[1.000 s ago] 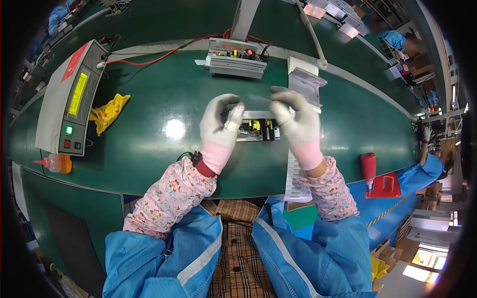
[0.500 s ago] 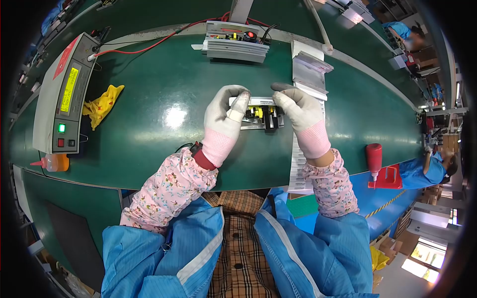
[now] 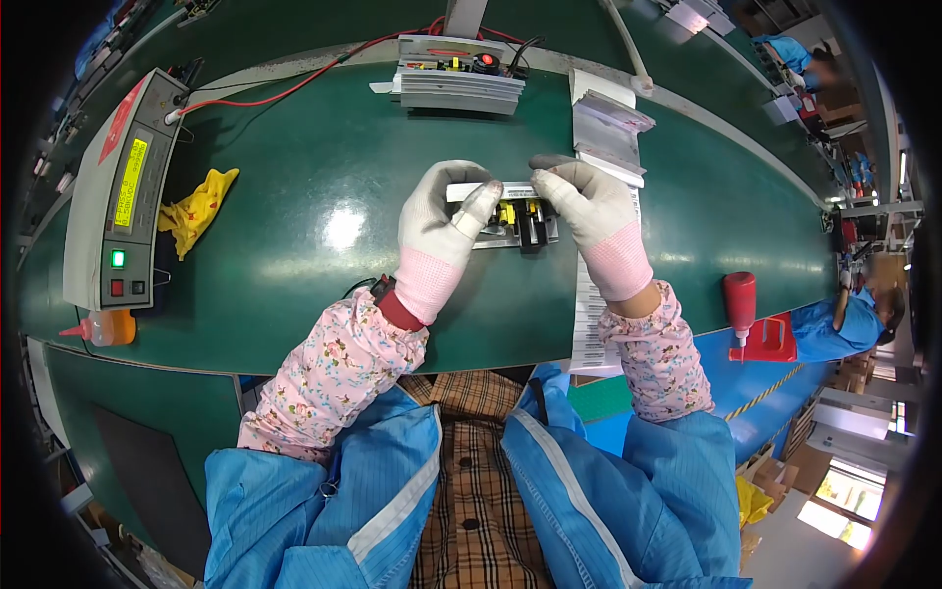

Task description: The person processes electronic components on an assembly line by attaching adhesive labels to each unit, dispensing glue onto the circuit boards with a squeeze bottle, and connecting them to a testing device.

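Both hands wear white gloves with pink cuffs. My left hand (image 3: 446,211) has its fingers closed on the left end of a white labelled strip (image 3: 515,190). At the strip's right end my right hand (image 3: 581,201) is closed on it, with thumb and fingers together. Just below the strip, between the hands, lies a metal-framed module (image 3: 520,224) with yellow and black components on the green bench (image 3: 343,304). The gloves cover parts of the strip and the module's upper edge.
A tester (image 3: 123,196) with a lit display stands left, beside a yellow cloth (image 3: 199,211) and an orange bottle (image 3: 111,328). Behind sits a finned metal unit (image 3: 461,90). Metal profiles (image 3: 603,128) and barcode sheets (image 3: 592,319) lie right, a red bottle (image 3: 740,302) farther right. A co-worker (image 3: 844,324) is beyond.
The hands, apart and blurred a second ago, have come down to the white strip and grip its ends. The whole view has shifted slightly.
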Tool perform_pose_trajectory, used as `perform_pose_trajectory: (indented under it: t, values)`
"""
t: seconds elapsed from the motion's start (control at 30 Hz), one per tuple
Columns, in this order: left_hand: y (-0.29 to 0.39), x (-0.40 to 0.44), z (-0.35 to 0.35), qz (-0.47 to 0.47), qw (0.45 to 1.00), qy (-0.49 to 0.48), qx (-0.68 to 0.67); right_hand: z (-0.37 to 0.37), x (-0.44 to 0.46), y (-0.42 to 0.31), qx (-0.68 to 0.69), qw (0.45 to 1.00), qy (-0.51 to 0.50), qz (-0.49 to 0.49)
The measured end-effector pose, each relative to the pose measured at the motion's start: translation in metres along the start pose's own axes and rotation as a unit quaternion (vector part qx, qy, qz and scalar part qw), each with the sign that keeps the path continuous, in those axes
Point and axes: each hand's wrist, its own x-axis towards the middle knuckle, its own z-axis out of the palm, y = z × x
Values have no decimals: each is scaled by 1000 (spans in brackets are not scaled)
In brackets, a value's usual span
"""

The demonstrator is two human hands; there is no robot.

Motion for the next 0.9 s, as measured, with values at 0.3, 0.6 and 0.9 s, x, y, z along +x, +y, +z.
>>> perform_pose_trajectory:
  t: [0.3,0.6,0.9]
  values:
    - [2,-1,0,-22,1000,-2,-11,3,-8,23,-75,978,122,-154]
    - [1,-1,1,-23,999,15,-36,9,-26,26,-389,827,53,-402]
    - [-1,0,4,18,998,58,-25,-15,-20,17,-252,918,106,-287]
